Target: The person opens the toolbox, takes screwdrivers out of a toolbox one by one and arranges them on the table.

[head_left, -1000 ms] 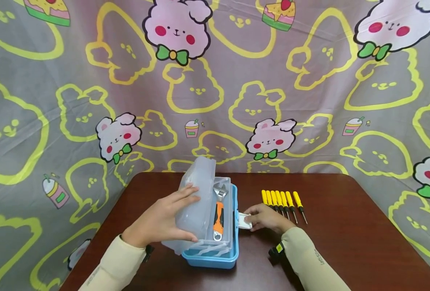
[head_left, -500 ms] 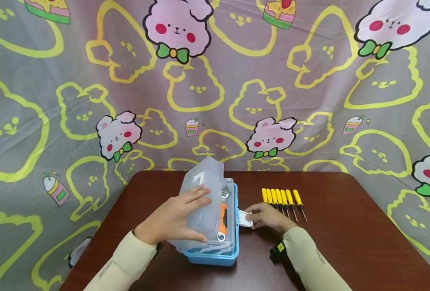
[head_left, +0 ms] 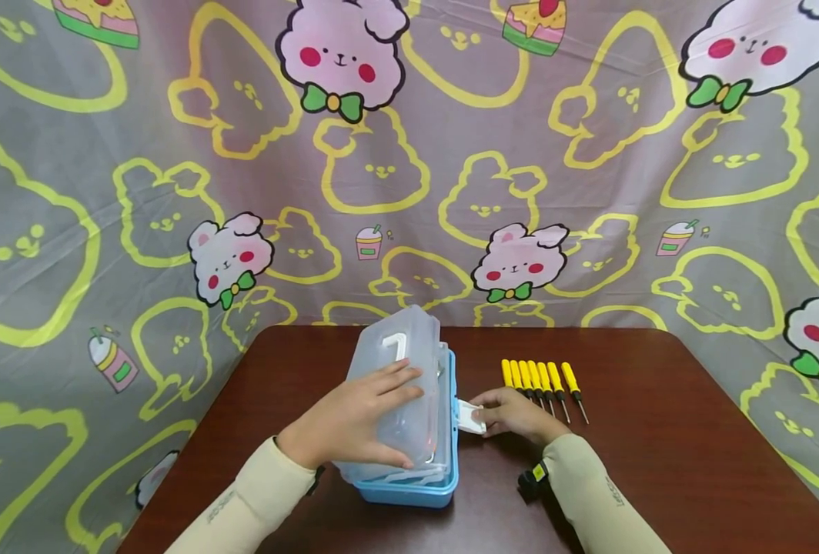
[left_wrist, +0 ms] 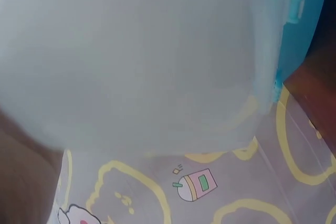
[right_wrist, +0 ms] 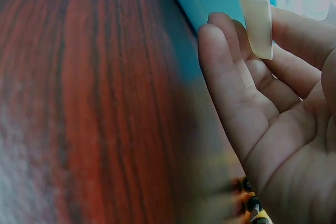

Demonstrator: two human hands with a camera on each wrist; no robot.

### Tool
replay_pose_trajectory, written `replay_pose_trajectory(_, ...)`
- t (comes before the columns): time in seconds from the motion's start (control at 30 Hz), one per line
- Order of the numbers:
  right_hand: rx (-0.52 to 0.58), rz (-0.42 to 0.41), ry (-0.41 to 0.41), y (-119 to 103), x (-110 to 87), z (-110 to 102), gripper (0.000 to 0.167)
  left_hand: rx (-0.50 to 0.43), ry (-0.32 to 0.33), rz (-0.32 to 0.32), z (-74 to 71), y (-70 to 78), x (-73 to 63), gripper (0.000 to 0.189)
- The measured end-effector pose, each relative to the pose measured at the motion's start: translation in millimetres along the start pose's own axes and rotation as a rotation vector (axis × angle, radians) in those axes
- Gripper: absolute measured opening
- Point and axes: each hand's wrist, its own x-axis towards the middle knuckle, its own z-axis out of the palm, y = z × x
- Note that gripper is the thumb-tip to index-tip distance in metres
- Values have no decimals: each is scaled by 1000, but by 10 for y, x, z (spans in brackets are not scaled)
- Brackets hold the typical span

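A toolbox with a blue base [head_left: 409, 495] and a translucent lid [head_left: 376, 346] stands mid-table, its lid tilted partway down. Spread over the lid's outer face, my left hand [head_left: 354, 419] presses with extended fingers. In the left wrist view, the cloudy lid [left_wrist: 136, 61] fills most of the frame. My right hand [head_left: 516, 417] pinches the white latch [head_left: 470, 417] on the box's right side between thumb and fingers. The right wrist view shows the latch [right_wrist: 258, 30] between the thumb and the other fingers. An adjustable wrench inside is almost wholly hidden by the lid.
Several yellow-handled screwdrivers [head_left: 536, 375] lie in a row behind the right hand. The brown wooden table [head_left: 631, 462] ends at a patterned cloth backdrop [head_left: 409, 231]. A white handle [head_left: 397, 346] sits on top of the lid.
My left hand has swung the lid to the right and down over the box, covering the orange-handled wrench. The right hand keeps its pinch on the latch.
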Motion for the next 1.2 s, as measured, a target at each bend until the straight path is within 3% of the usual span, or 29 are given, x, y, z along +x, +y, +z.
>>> replay_pose_trajectory(0.3, -7, -9, 26, -30, -14, 4, 36, 42, -79, 16, 53, 63, 92, 87)
replay_pose_trajectory(0.7, 33, 17, 92, -66, -41, -12, 41, 99, -126, 58, 186, 125, 182, 86)
replay_pose_trajectory(1.2, 135, -71, 108, -90, -106, 22, 46, 164, -208, 80, 347, 221, 269, 88)
